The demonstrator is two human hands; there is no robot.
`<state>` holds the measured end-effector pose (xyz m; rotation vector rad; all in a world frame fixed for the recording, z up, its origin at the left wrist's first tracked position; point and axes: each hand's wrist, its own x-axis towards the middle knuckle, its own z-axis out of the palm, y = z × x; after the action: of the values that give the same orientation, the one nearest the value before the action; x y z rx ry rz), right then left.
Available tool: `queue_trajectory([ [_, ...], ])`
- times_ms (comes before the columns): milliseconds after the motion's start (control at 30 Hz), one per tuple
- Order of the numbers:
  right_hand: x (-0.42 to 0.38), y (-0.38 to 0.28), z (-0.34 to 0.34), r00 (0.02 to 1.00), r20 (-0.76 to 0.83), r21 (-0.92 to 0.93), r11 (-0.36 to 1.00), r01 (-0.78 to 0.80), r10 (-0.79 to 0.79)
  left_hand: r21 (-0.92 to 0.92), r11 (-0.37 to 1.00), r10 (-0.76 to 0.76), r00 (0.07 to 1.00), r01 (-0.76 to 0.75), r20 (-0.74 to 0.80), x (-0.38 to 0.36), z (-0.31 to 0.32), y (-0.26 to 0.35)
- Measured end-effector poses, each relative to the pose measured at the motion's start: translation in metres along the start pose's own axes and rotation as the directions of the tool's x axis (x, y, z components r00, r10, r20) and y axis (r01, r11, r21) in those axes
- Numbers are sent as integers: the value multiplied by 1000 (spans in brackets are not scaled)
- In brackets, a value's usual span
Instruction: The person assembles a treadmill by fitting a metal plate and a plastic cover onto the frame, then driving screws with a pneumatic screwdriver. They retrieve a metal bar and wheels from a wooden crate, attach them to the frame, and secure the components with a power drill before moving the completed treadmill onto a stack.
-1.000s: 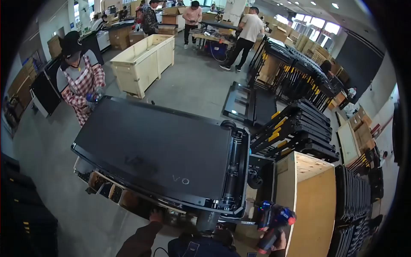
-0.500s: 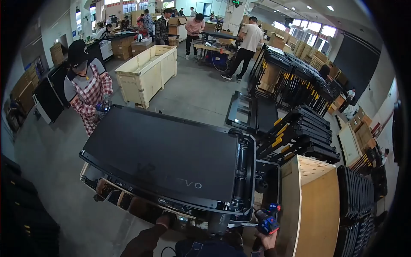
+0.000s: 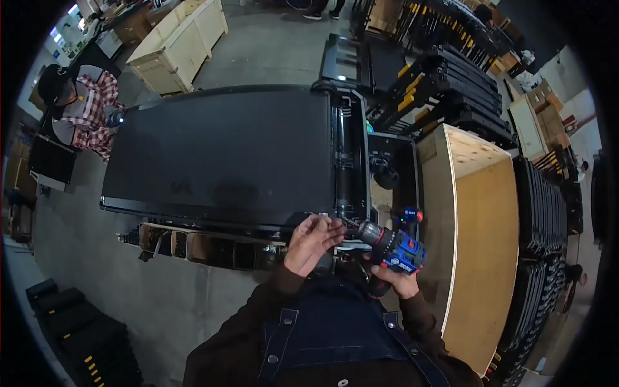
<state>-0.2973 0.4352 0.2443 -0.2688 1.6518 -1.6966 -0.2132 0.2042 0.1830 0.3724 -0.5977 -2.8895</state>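
My right hand grips a blue and black cordless drill, its bit pointing left. Close to the bit's tip is my left hand, fingers bent together above the near right corner of a treadmill base. What they pinch, if anything, is too small to make out. The black treadmill base lies flat in front of me, with a roller along its right end. Beneath its near edge runs a row of open bins with small parts in some.
A second blue and red power tool stands right of the roller end. Close on my right is a tall wooden crate. A person in a checked shirt holds a tool at the far left corner. Stacked black frames stand behind.
My left hand has risen from the bins to the base's corner. My right hand has brought the drill up and left, toward it. The view has tilted down.
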Motion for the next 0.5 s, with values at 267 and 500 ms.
queue_trajectory([
  [267,22,8,-90,998,55,100,994,-45,40,-127,987,-103,994,97,-43,63,45,-60],
  [500,46,13,-169,999,29,-127,991,37,-33,204,970,-82,971,129,-227,113,73,-95],
])
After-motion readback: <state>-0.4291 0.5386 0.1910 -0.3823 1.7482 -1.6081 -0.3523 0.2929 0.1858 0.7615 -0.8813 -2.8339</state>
